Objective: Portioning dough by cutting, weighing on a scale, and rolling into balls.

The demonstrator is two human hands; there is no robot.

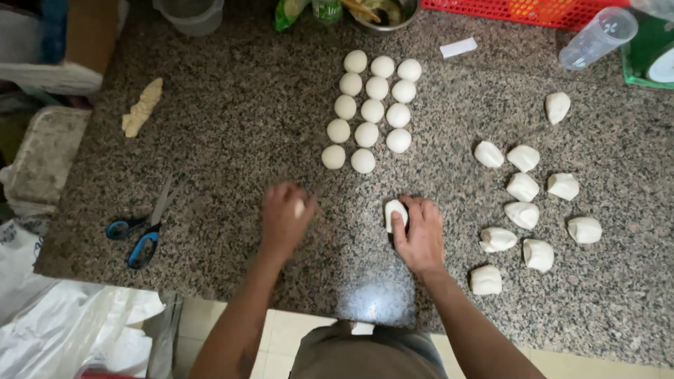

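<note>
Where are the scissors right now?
In the head view the blue-handled scissors lie on the granite counter, off the left hand's left, below the twisted dough scrap.

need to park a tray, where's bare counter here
Bare granite lies between the scissors and the dough balls, below the dough strip. Crowded: the cut dough pieces on the right, and around both hands.

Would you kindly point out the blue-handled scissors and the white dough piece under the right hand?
blue-handled scissors [144, 231], head view, on the handles.
white dough piece [394, 213], head view, on its exposed top, left of the right hand's fingers.
</note>
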